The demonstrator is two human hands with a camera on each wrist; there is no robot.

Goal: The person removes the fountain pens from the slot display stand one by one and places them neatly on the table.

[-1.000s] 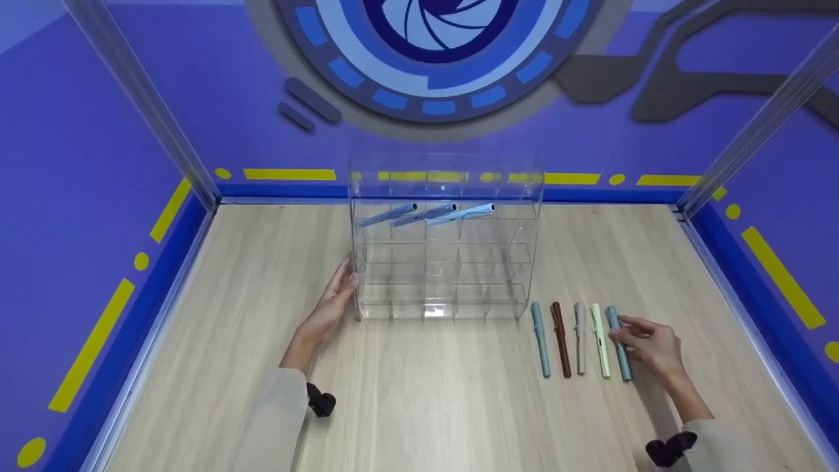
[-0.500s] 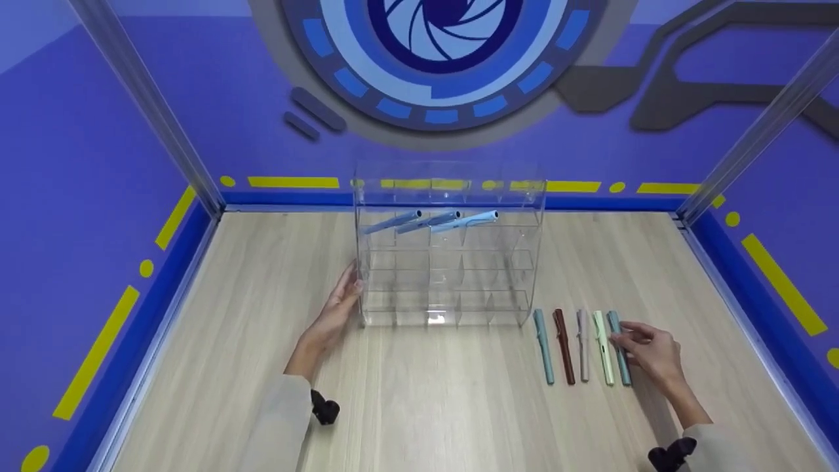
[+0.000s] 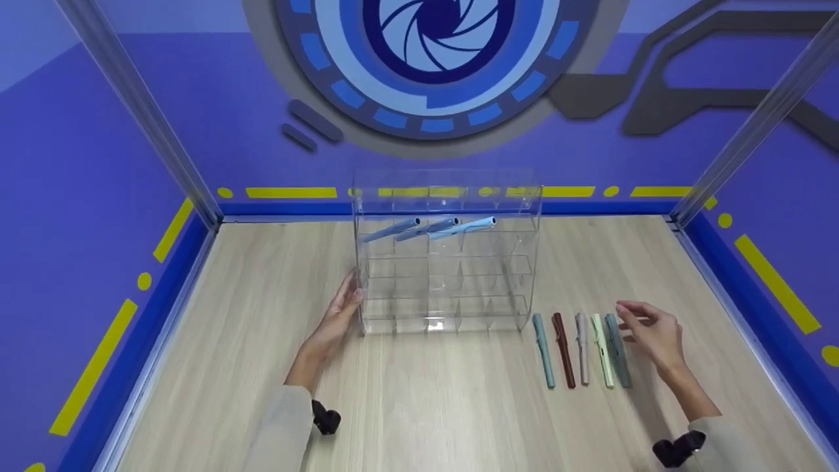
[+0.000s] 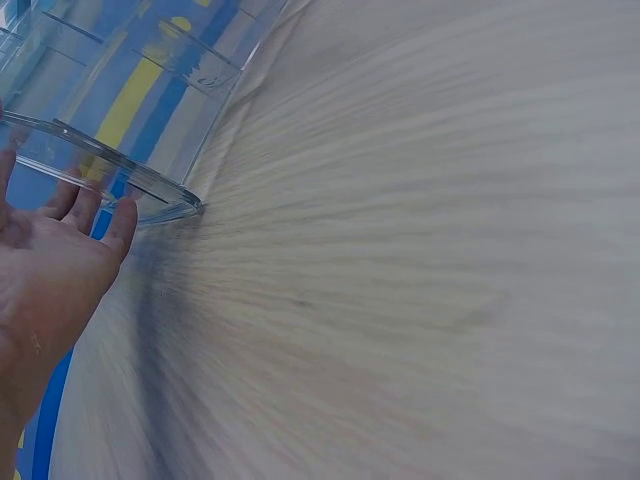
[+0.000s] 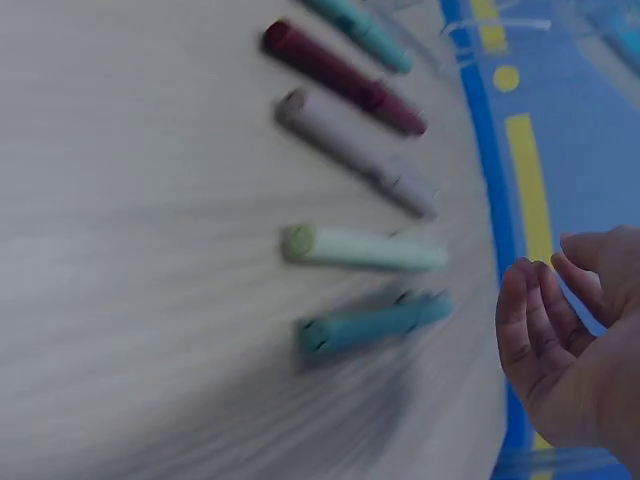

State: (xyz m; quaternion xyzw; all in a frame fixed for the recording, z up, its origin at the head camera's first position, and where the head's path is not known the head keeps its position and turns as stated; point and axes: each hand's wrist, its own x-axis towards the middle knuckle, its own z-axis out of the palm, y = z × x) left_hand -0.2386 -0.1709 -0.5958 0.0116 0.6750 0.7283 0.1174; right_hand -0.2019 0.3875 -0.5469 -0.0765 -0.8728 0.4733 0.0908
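My left hand (image 3: pixel 337 322) rests against the left side of a clear acrylic rack (image 3: pixel 446 331), its fingers nearly straight. In the left wrist view, fingertips touch the edge of the rack (image 4: pixel 150 190). Above the right end of a row of pens, my right hand (image 3: pixel 655 334) hovers with loosely bent fingers and holds nothing. Nearest to it lies a teal pen (image 3: pixel 617 354). Left of that come a pale green pen (image 3: pixel 603 351), a grey pen (image 3: pixel 583 347), a dark red pen (image 3: pixel 564 351) and another teal pen (image 3: pixel 543 351).
Three blue pens, among them a light blue pen (image 3: pixel 465 227), lie slanted in an upper tier of the rack. Blue printed walls (image 3: pixel 98 164) with metal corner posts enclose the wooden table (image 3: pixel 419 406) at the back and sides.
My right hand has let go of the right-hand teal pen and lifted away, the pen staying on the table. The left hand keeps its place at the rack. The head view has shifted slightly.
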